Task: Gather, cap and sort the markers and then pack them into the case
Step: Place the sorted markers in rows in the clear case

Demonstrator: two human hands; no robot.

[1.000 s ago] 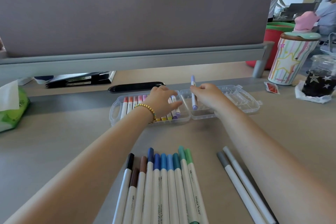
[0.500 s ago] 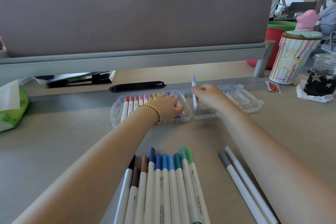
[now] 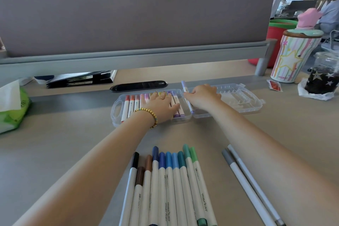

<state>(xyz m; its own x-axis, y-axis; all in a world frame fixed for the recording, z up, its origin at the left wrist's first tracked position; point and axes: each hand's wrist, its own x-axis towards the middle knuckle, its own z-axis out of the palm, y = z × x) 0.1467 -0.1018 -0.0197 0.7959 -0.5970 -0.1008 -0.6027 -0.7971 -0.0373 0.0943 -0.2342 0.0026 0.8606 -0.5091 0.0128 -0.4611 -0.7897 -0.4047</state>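
Desk (image 3: 55, 143), grey partition (image 3: 128, 14), striped cup (image 3: 293, 57), tissues (image 3: 11, 106)

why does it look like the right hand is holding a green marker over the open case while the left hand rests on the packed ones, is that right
Not quite: in the head view the marker that the right hand holds is light purple, not green. The left hand does rest on the packed markers in the open case.

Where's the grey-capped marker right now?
Head view, lower right: the grey-capped marker lies flat on the desk beside a pale-capped marker, right of the row of blue and green markers.
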